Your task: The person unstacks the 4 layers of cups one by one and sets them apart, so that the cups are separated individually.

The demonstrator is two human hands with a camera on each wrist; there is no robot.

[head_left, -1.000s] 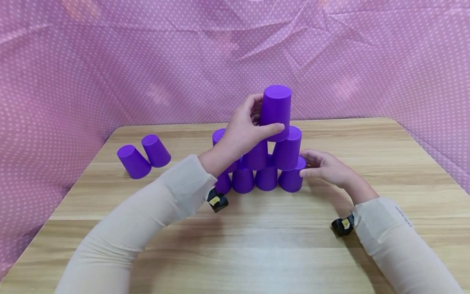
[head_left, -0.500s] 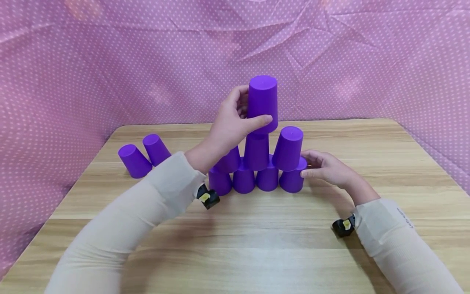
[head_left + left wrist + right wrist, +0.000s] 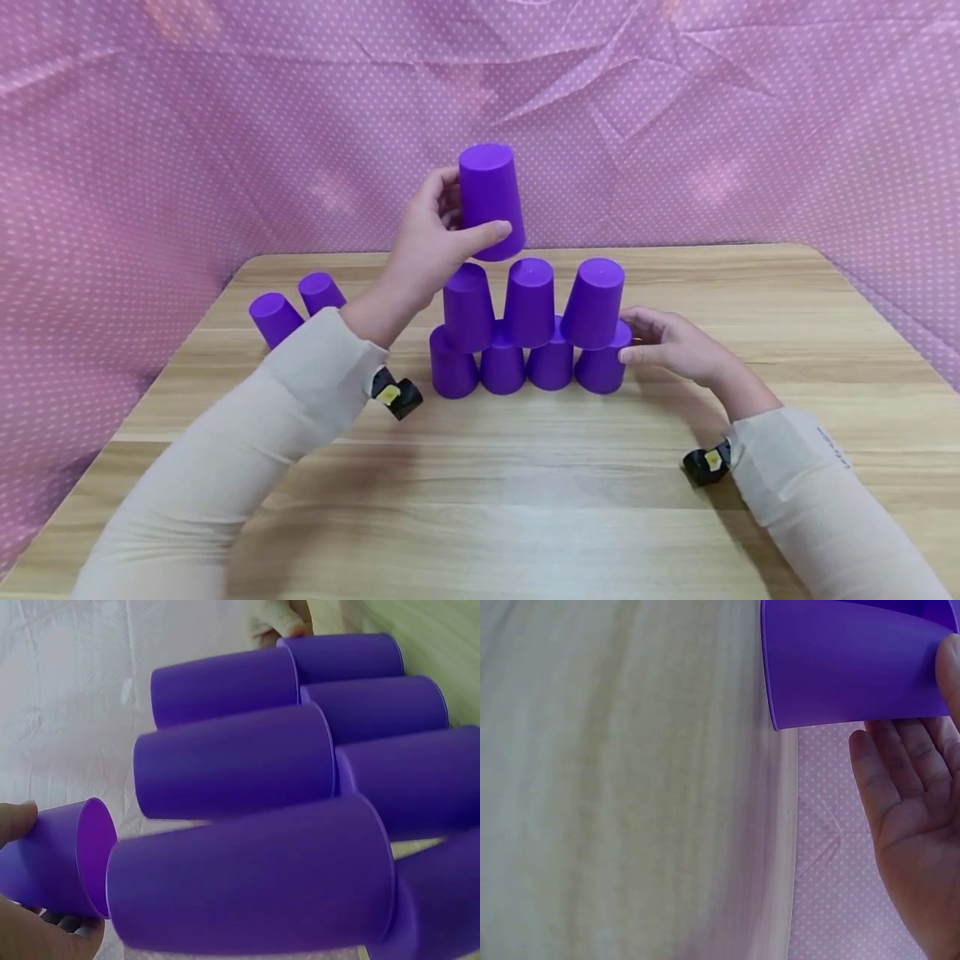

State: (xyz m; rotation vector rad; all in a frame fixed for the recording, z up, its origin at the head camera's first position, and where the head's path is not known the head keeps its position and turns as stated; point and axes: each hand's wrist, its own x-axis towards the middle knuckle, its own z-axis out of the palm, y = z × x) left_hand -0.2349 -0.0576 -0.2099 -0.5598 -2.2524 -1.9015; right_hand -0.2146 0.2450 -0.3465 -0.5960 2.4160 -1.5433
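Note:
Upside down in my left hand [image 3: 427, 242] is a purple cup [image 3: 489, 192], gripped with the thumb in front and fingers behind. It is raised over the left end of a two-tier stack. The upper tier has three inverted cups, the leftmost upper cup [image 3: 468, 317] just below the held one. Beneath them stands a row of several inverted cups. My right hand [image 3: 678, 348] is beside the lower right cup [image 3: 597, 372], thumb and relaxed fingertips at its side, the palm apart from it. In the left wrist view the held cup [image 3: 45, 859] shows its open mouth.
Two more inverted purple cups [image 3: 274, 320] stand to the left, partly hidden by the left sleeve [image 3: 300, 408]. All stand on a wooden table [image 3: 525, 500]. Behind hangs a pink dotted cloth [image 3: 600, 108]. Small black cameras [image 3: 397, 396] sit at the wrists.
My left hand has carried the held cup leftward and slightly up, from over the right side of the stack to its left end. My right hand stays at the lower right cup.

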